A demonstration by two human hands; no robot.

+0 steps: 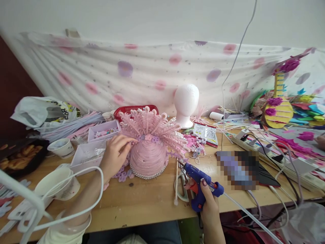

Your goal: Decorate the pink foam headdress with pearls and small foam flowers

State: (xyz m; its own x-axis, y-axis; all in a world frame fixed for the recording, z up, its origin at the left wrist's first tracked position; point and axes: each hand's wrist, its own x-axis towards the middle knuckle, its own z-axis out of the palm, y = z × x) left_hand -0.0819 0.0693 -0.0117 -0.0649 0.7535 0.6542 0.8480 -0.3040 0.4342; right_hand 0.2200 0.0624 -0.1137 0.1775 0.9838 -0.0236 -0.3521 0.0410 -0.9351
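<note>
A pink dome-shaped headpiece (149, 156) made of wound cord, with curled pipe-cleaner sprays on top and a pearl rim, stands on the wooden table (142, 200). My left hand (115, 154) touches its left side, fingertips pinched together at a small purple flower piece. My right hand (207, 200) grips a blue hot glue gun (200, 183), its nozzle pointing left toward the headpiece, a little apart from it. White scissors (181, 189) and a thin stick lie just left of the gun.
A white foam mannequin head (186, 103) stands behind. Lilac trays (87, 154) of beads, paper cups (61, 147) and a red basket (132, 110) sit to the left. A power strip (256, 142), cables and colourful craft pieces crowd the right. A white cable loops over my left arm.
</note>
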